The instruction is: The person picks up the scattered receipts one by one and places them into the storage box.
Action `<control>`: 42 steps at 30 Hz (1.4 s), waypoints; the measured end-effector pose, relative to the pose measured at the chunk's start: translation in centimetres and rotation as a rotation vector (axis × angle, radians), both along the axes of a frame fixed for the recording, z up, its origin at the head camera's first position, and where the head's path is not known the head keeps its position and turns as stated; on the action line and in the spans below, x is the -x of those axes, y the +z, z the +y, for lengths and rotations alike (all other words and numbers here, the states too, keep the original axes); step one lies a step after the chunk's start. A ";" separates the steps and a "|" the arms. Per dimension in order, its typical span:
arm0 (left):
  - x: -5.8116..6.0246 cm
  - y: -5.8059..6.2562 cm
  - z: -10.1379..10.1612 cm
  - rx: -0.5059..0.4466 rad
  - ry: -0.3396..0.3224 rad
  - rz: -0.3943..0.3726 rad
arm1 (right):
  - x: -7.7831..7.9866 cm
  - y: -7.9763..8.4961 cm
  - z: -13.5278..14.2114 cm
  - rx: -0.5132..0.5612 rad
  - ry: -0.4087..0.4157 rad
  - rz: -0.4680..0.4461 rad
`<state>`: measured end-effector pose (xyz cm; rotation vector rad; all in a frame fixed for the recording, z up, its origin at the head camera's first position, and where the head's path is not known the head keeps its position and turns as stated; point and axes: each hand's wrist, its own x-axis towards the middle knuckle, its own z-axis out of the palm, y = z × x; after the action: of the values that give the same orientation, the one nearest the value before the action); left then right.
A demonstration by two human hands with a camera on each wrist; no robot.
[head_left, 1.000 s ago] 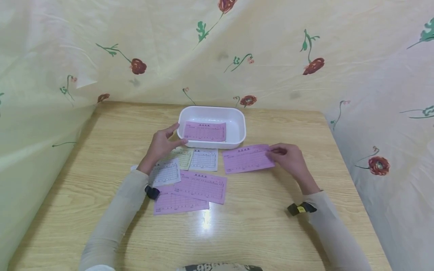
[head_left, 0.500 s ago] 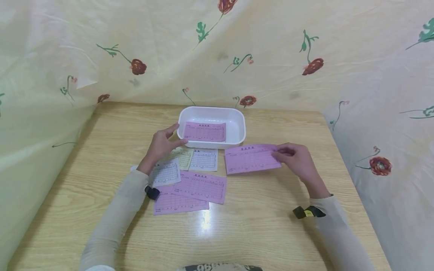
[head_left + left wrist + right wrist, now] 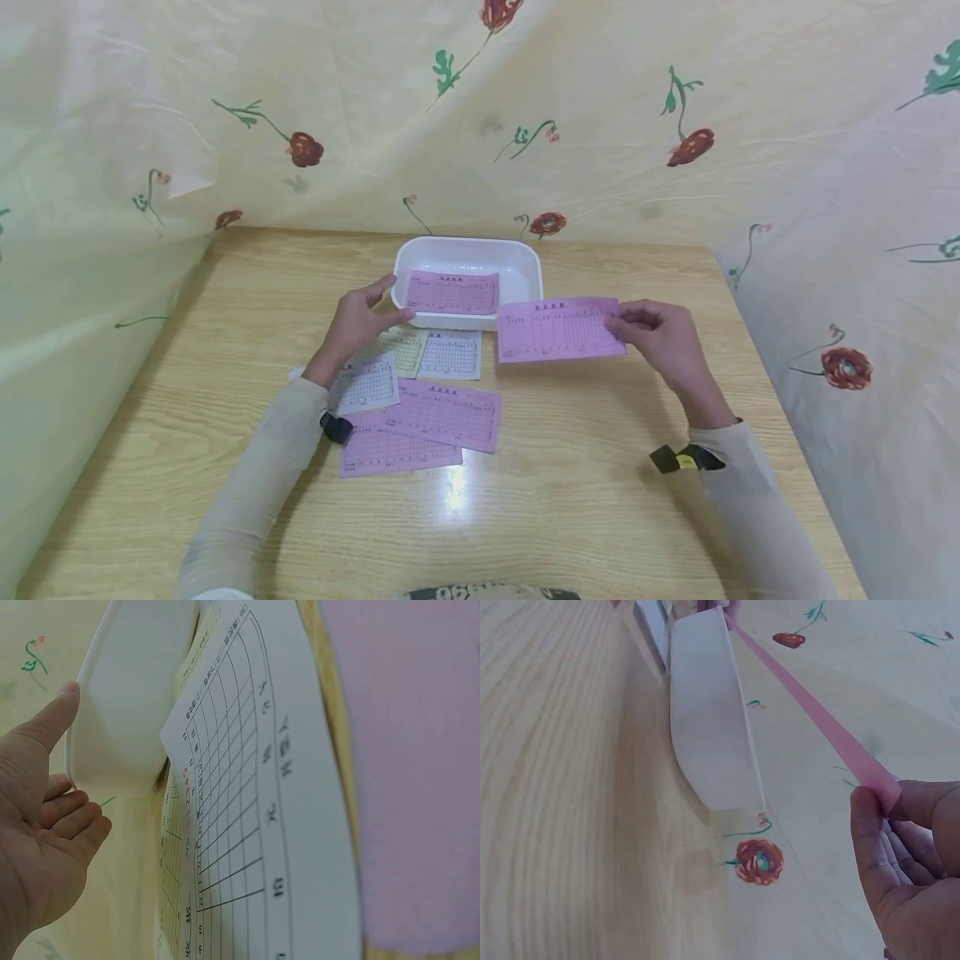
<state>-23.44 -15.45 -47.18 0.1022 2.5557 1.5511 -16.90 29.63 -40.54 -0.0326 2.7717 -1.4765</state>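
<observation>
My right hand [image 3: 663, 337] pinches the right end of a pink receipt slip [image 3: 558, 331] with thumb and fingers. The slip is raised above the table, its left edge overlapping the front right corner of a white plastic tray [image 3: 532, 279]. In the right wrist view the slip [image 3: 817, 720] appears nearly edge-on. At the tray's left front corner, my left hand [image 3: 358, 321] holds the rim between thumb and index finger. Another pink slip [image 3: 452, 293] lies inside the tray. The left wrist view shows the thumb on the tray rim [image 3: 73, 750], the other fingers loosely curled.
In front of the tray lie white slips [image 3: 450, 357], a yellowish slip [image 3: 407, 354] and two overlapping pink slips [image 3: 446, 414]. They rest on a wooden table [image 3: 540, 500]. Flowered cloth [image 3: 360, 108] hangs behind and at both sides.
My right hand has lifted the pink receipt slip off the table, moving slightly right and then up toward the tray. The left hand stays at the tray's corner.
</observation>
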 end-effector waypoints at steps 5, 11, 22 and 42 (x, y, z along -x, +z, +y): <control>0.0 0.0 0.0 0.001 -0.009 0.010 | 0.4 0.5 -0.8 0.015 -0.047 -0.017; 0.0 0.1 -0.1 0.008 -0.012 0.015 | 1.3 0.8 -1.6 0.092 -0.074 0.000; 0.0 -0.2 -0.1 -0.016 -0.015 0.033 | 3.7 0.8 -3.9 0.266 -0.085 0.059; 0.1 -0.2 -0.1 -0.015 -0.016 0.040 | 8.6 -0.2 -8.8 0.329 -0.136 0.058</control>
<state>-23.53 -15.52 -47.34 0.1569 2.5670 1.5778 -25.54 20.83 -40.69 0.1166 2.5850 -1.9808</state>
